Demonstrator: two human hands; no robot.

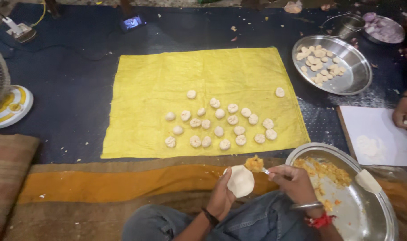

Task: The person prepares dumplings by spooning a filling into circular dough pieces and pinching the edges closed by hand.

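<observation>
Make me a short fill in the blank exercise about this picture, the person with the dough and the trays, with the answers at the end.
1. The left hand holds a flat round of ____ dough.
2. The right hand holds a spoon loaded with ____ filling.
3. The filled dough balls lie in rows on a ____ cloth.
4. The small dough pieces at upper right sit in a round ____ tray.

Missing words: white; orange; yellow; metal

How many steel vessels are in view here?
4: a filling tray by the right hand, a tray of dough pieces beside the yellow cloth, a small pot and an onion plate at top right. None looks hidden.
</observation>
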